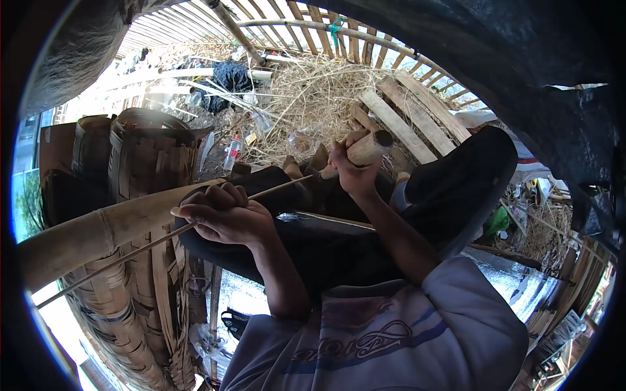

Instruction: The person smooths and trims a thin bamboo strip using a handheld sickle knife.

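My left hand [225, 212] is closed around a thin bamboo rod [120, 260], above my left knee. The rod slants from the lower left up toward my right hand. My right hand [355, 166] grips a thick, pale wooden handle [370, 149] with a dark round end. What is joined to the handle's other end is partly hidden by my fingers, so I cannot tell its kind. The rod's far end runs close to it; whether they touch is unclear. A thick bamboo pole [85, 240] lies beside my left knee, behind the rod.
Rolls of woven bamboo [111, 306] stand at the left. Ahead are dry straw [326, 88], wooden boards [398, 124], a plastic bottle [233, 151] and a dark bundle [231, 77]. A slatted bamboo fence [313, 32] closes the far side. Dark sheeting [508, 52] hangs overhead.
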